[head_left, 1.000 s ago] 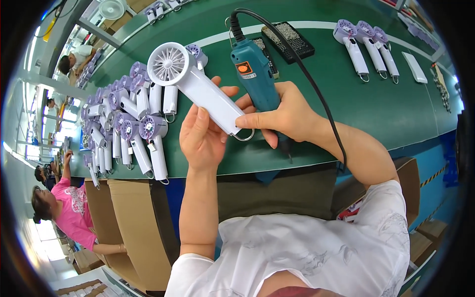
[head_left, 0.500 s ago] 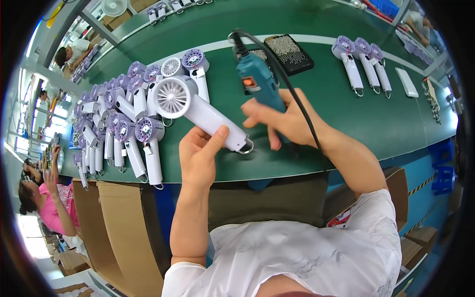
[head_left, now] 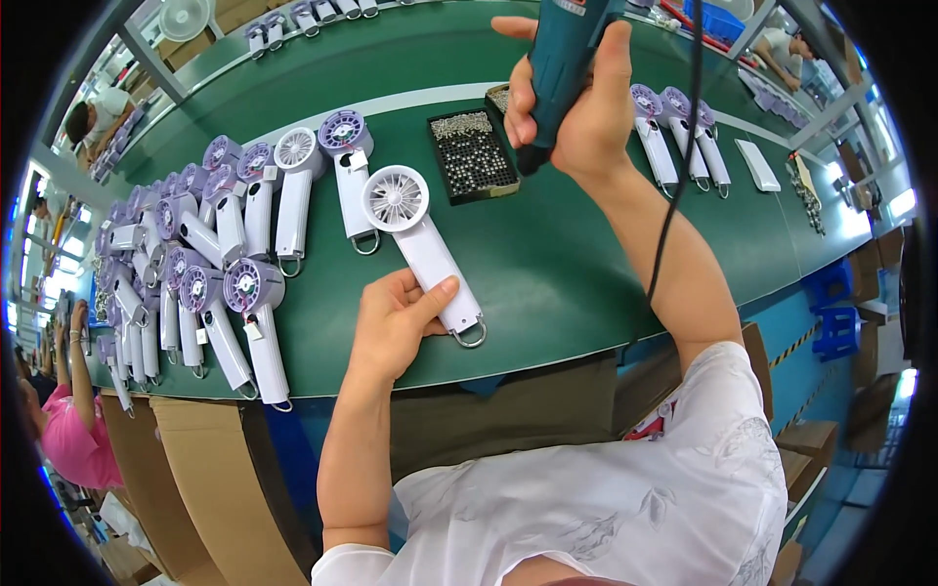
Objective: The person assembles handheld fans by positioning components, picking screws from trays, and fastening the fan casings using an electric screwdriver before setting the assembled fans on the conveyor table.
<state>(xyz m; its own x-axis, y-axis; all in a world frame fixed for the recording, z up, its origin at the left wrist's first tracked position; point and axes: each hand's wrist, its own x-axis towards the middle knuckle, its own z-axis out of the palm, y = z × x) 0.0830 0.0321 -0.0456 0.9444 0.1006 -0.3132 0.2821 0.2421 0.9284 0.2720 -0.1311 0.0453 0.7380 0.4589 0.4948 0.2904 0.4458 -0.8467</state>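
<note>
My left hand (head_left: 391, 322) grips the lower handle of a white handheld fan (head_left: 436, 269), thumb on top. The fan's round grille faces up and a metal loop hangs from its handle end. Raised over the table, my right hand (head_left: 598, 117) is wrapped round a teal electric screwdriver (head_left: 565, 63) with its dark tip pointing down. One finger sticks out to the left; the tool's upper end is cut off by the frame edge. Just left of that tip lies a black screw tray (head_left: 474, 161) with rows of small screws.
Many white-and-purple fans (head_left: 200, 234) crowd the left of the green table (head_left: 557, 283). A few more fans (head_left: 674, 137) lie at the right, beside a white handle cover (head_left: 757, 166). The black cord (head_left: 674, 205) crosses my right forearm. A cardboard box (head_left: 210, 479) stands below the left edge.
My right hand has lifted the screwdriver away from the fan, up and to the right, near the screw tray. My left hand has lowered the fan and turned it more upright in view.
</note>
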